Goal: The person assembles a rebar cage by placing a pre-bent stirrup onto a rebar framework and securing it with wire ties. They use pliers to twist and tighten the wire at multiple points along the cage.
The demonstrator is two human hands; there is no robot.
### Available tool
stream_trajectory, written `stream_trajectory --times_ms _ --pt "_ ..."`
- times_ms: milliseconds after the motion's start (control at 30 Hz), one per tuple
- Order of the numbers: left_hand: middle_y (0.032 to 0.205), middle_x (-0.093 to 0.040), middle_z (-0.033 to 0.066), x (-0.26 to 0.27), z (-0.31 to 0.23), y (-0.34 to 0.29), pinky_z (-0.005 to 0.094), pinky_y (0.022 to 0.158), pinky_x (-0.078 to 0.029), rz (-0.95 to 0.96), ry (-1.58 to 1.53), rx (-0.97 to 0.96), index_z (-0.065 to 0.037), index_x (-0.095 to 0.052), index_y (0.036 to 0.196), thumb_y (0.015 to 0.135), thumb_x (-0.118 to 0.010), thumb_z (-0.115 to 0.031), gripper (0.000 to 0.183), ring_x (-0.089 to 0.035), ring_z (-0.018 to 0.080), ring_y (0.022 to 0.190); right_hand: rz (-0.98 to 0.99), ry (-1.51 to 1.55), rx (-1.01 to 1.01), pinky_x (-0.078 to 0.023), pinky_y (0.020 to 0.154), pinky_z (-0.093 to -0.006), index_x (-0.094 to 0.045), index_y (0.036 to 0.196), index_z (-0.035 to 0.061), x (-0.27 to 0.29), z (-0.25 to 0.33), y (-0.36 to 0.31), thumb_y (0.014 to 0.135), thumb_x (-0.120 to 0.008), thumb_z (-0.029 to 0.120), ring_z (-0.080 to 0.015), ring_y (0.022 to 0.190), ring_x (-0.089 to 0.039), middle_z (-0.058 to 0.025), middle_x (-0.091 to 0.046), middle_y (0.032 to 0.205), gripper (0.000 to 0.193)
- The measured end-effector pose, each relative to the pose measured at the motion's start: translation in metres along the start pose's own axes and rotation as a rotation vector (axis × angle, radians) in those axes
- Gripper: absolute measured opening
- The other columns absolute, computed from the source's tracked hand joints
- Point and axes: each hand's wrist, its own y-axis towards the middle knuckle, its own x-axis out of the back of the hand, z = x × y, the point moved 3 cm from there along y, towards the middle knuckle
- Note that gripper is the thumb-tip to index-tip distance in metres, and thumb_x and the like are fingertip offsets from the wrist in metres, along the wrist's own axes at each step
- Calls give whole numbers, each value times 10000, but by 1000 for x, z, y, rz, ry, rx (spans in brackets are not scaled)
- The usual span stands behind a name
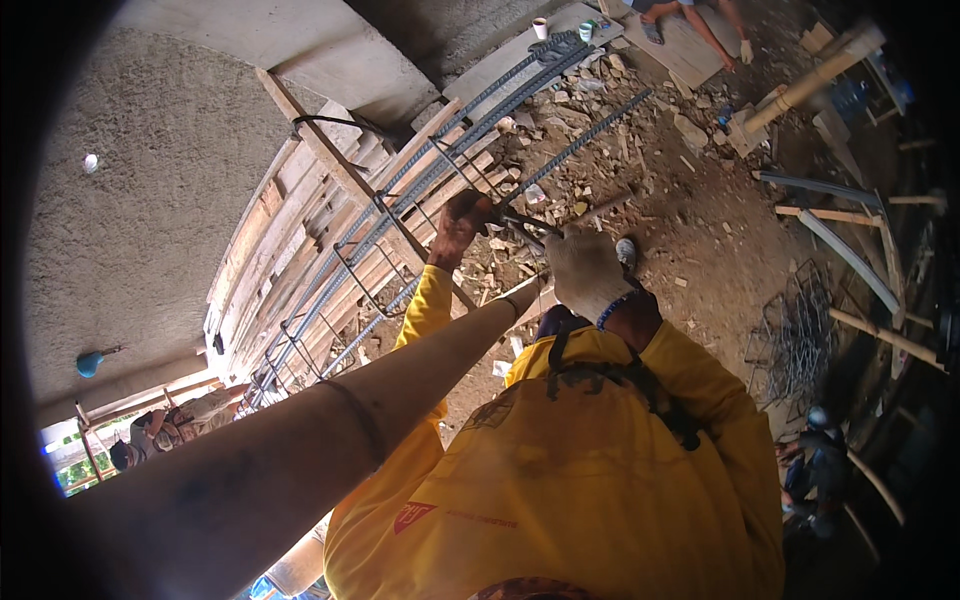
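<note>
A cage of ribbed rebar (365, 240) with thin square stirrups (345, 262) runs diagonally ahead of me. My left hand (458, 232) is bare and closed around the near rebar (590, 135), its fingertips partly hidden. Just right of it, my right hand (590, 270) wears a pale work glove and grips dark pincers (522, 226) by the handles. The pincers' jaws are near my left fingers, and I cannot make out what they touch. Both of my arms are in yellow sleeves.
A thick round pole (330, 430) crosses close below my hands. Stacked planks (265, 240) and an upright timber (340, 165) stand left of the cage. Rubble (570, 110) covers the ground. Loose stirrups (795, 330) lie right. Other people (690, 25) are at the far right, left and lower right.
</note>
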Motion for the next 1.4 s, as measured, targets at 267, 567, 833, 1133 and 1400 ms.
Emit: stream_trajectory --times_ms 267,567,833,1133,1400 --pt "836 -712 63 -4 -4 -3 291 611 -492 -37 -58 13 6 -692 1001 1003 -684 -276 282 -608 121 682 48 74 -1 -513 805 -488 -723 935 70 2 5 3 807 -695 168 -314 990 -672 -136 -680 1002 164" --pt "823 -703 41 -6 -1 -3 289 597 -481 -85 -88 25 -9 -705 1002 1004 -685 -257 249 -596 106 675 43 -53 2 -548 760 -462 -725 1006 57 -5 24 10 843 -658 187 -305 940 -689 -155 -667 1018 218" --pt "863 -709 69 -6 -6 -2 289 598 -495 -67 1 21 10 -689 1020 974 -681 -325 339 -617 132 690 -34 -109 -84 -587 686 -403 -608 1122 -16 -14 54 5 954 -565 163 -284 842 -700 -166 -633 998 249" --pt "816 -700 71 -5 -7 -1 302 588 -488 -95 65 -20 17 -700 961 967 -663 -382 402 -614 136 671 98 486 -49 -553 517 -376 -502 1135 -41 -29 24 18 912 -632 111 -236 734 -730 -193 -677 914 300" --pt "765 -678 53 -7 -7 -3 298 582 -462 -98 12 40 -3 -689 920 965 -667 -388 388 -602 127 658 179 391 -105 -581 649 -412 -506 1117 -49 0 18 8 870 -718 197 -317 792 -738 -220 -687 951 407"
